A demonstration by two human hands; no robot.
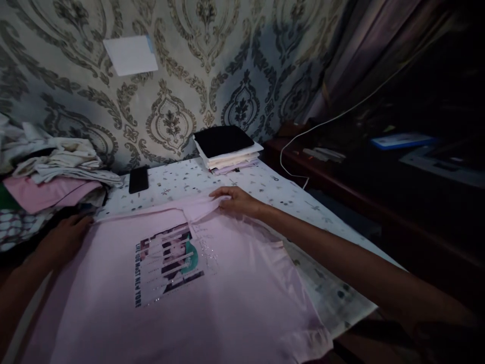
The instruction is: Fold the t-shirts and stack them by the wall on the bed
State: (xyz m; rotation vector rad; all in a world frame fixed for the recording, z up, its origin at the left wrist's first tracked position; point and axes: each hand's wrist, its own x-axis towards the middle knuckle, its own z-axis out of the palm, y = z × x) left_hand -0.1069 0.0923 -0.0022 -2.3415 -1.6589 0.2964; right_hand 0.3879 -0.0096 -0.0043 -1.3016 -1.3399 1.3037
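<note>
Shirt (231, 303) is lying print-up on the sheet (299, 212). The right hand (238, 201) is pinching a gathered fold at its far edge; the left hand (65, 240) is resting near its left edge, grip unclear. Even tension should be keeping creases out.

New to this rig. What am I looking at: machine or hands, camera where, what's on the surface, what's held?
No machine here: a person works bare-handed. The single picture comes from a camera worn on their head, looking forward and down. A pink shirt lies spread over a patterned sheet. The right hand holds its far edge; the left hand is at the left edge, too dim to tell its grip. Beyond sit a phone, a folded stack and, left, piled clothes.
</note>
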